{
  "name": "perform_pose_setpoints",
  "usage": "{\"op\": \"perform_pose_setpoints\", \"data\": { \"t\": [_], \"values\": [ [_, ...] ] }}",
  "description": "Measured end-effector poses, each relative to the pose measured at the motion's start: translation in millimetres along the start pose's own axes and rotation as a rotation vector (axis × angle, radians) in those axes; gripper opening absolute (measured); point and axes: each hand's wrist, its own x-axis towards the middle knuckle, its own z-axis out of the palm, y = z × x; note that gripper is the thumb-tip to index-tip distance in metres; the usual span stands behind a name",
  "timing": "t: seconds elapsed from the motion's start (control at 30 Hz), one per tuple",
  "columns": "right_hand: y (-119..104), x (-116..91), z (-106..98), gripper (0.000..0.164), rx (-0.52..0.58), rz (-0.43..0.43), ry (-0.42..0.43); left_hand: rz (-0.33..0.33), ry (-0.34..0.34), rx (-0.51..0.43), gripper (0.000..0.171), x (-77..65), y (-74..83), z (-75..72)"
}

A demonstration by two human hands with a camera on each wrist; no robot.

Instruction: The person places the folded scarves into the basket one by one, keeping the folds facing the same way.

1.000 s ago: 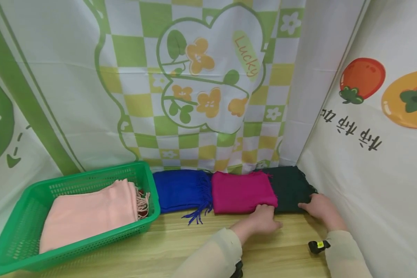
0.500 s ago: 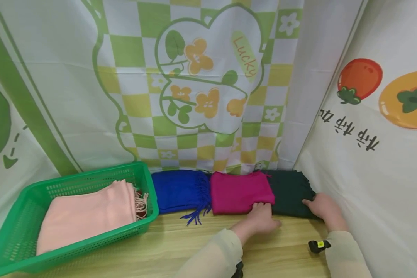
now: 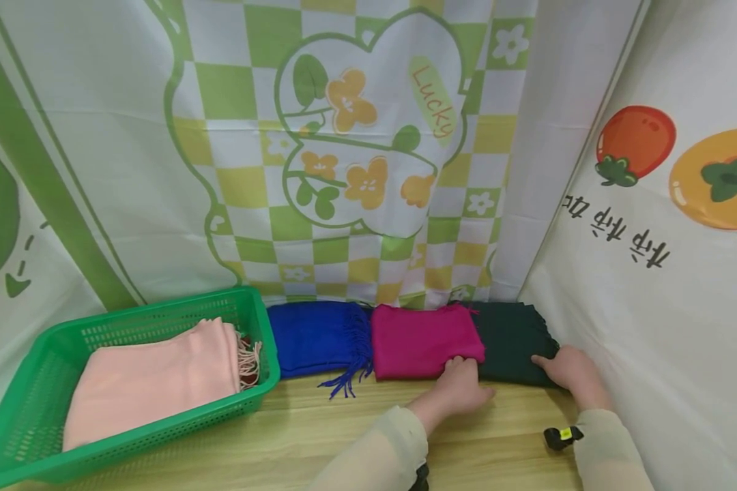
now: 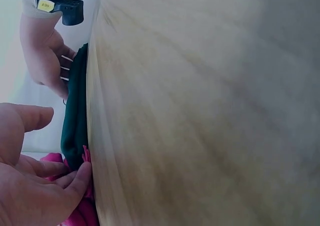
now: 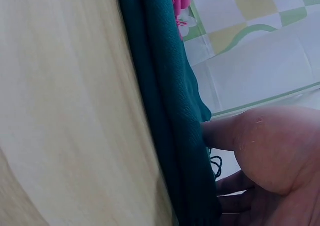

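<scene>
Green cloth (image 3: 508, 344) nearer, hands (image 3: 459, 387) (image 3: 571, 372) thumbs-inward

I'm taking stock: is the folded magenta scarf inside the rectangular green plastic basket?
No, the magenta scarf lies on the wood-grain table between a folded blue scarf and a folded dark-green scarf, outside the basket.

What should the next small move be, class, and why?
Probably a light nudge by the right hand, pushing the green scarf's near right corner back: its near edge appears to slant out past that of the magenta scarf, and the right hand touches that end. The left hand, touching the magenta scarf's near right corner, could steady it.
</scene>
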Motion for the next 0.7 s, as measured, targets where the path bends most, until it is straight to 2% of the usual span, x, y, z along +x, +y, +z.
{"op": "perform_pose_setpoints", "data": {
  "t": [0.17, 0.3, 0.43, 0.5, 0.7],
  "values": [
    [3.0, 2.0, 2.6, 0.077, -0.008, -0.002, -0.018, -0.002, -0.01, -0.072, 0.072, 2.0, -1.2, -0.1],
    [5.6, 3.6, 4.1, 0.08, 0.012, 0.005, -0.034, -0.014, -0.034, -0.239, 0.084, 2.2, -2.4, -1.2],
    [5.6, 3.4, 3.4, 0.08, 0.036, 0.005, -0.044, -0.007, -0.033, -0.372, 0.086, 1.5, -3.8, -2.2],
    [4.9, 2.6, 2.6, 0.08, 0.052, 0.001, -0.05, 0.002, -0.03, -0.384, 0.084, 1.8, -5.1, -2.3],
    [2.5, -2.5, -0.6, 0.084, 0.099, -0.05, -0.086, 0.0, -0.003, -0.335, 0.076, 4.1, -8.9, -0.1]
  ]
}}
